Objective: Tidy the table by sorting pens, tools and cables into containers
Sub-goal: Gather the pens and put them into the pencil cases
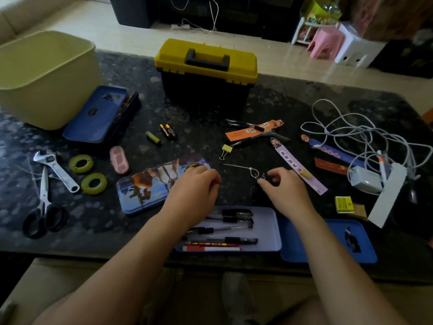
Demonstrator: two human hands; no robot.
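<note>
My left hand [195,191] hovers with curled fingers over the right end of a picture-printed tin lid [150,186]; I cannot tell whether it holds anything. My right hand [284,190] reaches with curled fingers to a white cable tie [241,168] and some small metal clips on the dark table [210,141]. An open pen tin [269,231] near the front edge holds several black pens [225,240]. More pens [248,125] lie beside an orange bookmark. A tangled white cable [356,130] and power strip [389,195] lie at the right.
A yellow-lidded black toolbox [206,73] stands closed at the back, a pale green bin [44,76] at back left with a blue case [100,116]. Scissors [43,207], wrench [56,170], tape rolls [93,182], batteries [167,131] lie left. A blue lid [328,242] lies front right.
</note>
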